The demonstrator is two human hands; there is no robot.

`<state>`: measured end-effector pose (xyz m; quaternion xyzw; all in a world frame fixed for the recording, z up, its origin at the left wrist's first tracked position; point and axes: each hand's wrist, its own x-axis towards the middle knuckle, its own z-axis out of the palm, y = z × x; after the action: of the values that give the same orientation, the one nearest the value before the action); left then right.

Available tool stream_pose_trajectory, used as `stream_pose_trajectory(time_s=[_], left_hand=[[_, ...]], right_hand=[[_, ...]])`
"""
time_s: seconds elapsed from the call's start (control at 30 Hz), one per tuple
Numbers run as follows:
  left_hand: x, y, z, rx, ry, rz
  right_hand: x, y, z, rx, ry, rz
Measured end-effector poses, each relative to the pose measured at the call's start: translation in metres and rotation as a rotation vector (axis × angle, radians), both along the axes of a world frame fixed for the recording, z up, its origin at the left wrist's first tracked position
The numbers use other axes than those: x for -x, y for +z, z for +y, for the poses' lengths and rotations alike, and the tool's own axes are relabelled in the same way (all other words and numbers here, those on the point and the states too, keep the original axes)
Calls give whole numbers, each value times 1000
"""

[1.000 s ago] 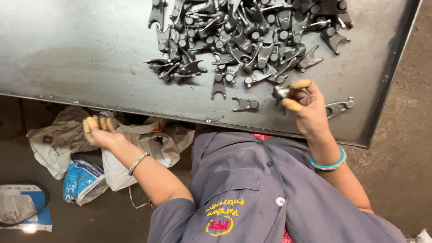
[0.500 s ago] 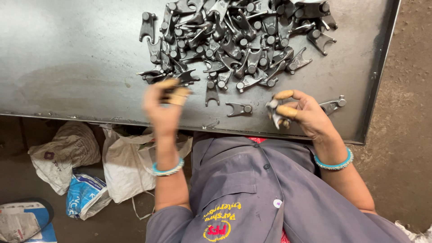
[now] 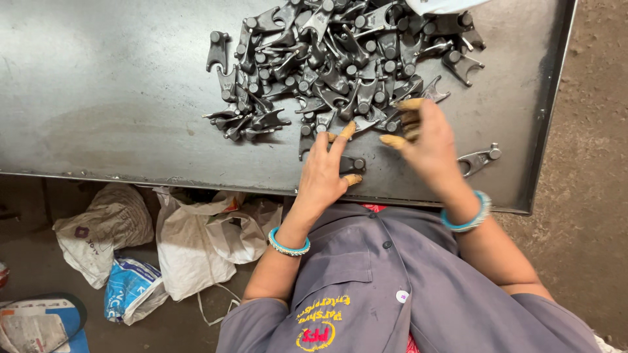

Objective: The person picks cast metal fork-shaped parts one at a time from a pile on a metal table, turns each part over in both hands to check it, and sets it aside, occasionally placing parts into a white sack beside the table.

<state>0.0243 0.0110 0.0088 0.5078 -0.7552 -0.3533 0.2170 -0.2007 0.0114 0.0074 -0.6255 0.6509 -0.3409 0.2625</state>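
Two hands work at the lower centre of the frame, over a dark steel counter (image 3: pixel 98 98). The left hand (image 3: pixel 325 171) lies loosely spread on a small forked metal forging (image 3: pixel 353 164). The right hand (image 3: pixel 425 140), fingers curled, reaches the heap of dark forked metal forgings (image 3: pixel 340 62); whether it grasps one, I cannot tell.

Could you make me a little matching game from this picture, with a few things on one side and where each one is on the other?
Things:
1. Pile of dark metal parts
2. Lone metal part
3. White bags
4. Left hand

Places:
A. On the floor under the table
B. Alone near the table's right edge
C. On a single part at the table's near edge
D. Heaped at the table's far side

Pairs: 1-D, 2-B, 3-A, 4-C
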Motion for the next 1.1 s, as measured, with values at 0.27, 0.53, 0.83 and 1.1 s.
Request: stream_pose_trajectory(time_s=[0.27, 0.53, 0.83, 1.1], left_hand=[[7, -9, 0, -42, -10, -69], [11, -10, -3, -26, -19, -30], [17, -15, -4, -37, -22, 18], [28, -20, -2, -51, -57, 89]], right_hand=[[-16, -22, 5, 110, -3, 237], [5, 0, 46, -37, -50, 210], [18, -17, 59, 72, -50, 143], [39, -47, 69, -73, -116, -917]])
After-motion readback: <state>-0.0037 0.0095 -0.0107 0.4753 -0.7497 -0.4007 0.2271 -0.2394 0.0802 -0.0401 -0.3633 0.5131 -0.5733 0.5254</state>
